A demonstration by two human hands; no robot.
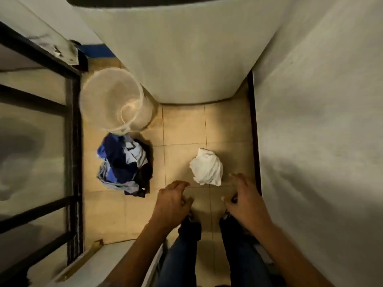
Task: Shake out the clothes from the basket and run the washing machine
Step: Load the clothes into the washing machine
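Observation:
A clear plastic basket [113, 102] stands on the tiled floor beside the white washing machine [186, 54], and nothing shows inside it. In front of the basket lies a heap of blue and dark clothes [124, 164]. A crumpled white cloth [207, 166] lies on the floor to the right of that heap. My left hand [172, 201] and my right hand [244, 201] hover low over the floor just short of the white cloth, fingers loosely curled, holding nothing.
A white wall [321, 121] closes the right side. A dark-framed glass door [41, 131] runs along the left. My legs in blue jeans [207, 255] stand at the bottom. The floor tiles [186, 125] between machine and clothes are bare.

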